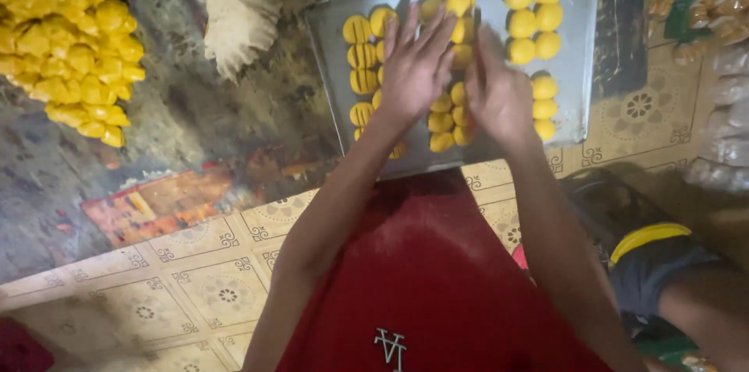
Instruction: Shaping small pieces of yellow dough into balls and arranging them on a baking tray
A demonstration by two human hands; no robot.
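Where the patterned floor mat (195,286) gives way to a dark, worn sheet (156,122), a grey metal baking tray (581,44) lies flat in front of the seated person, whose red shirt (437,278) fills the bottom of the view. To the far left, well apart from the tray, sits a big heap of yellow dough balls (74,36), and between heap and tray lies a pale lump of dough (238,13). At the right edge, clear bags of packed goods (722,21) stand beside the tray. On the tray, yellow dough pieces (524,24) lie in rows: a ridged column at the left, rounder ones at the right, more in the middle partly hidden under the hands. Both hands hover over the tray's middle. The left hand (413,67) is spread flat, fingers apart and pointing away, covering the rows left of centre and holding nothing that shows. The right hand (499,95) is just beside it, turned on edge and blurred; its fingers seem drawn together, perhaps around a dough piece, but I cannot tell whether it grips anything. The two hands are close, nearly touching at the fingertips.
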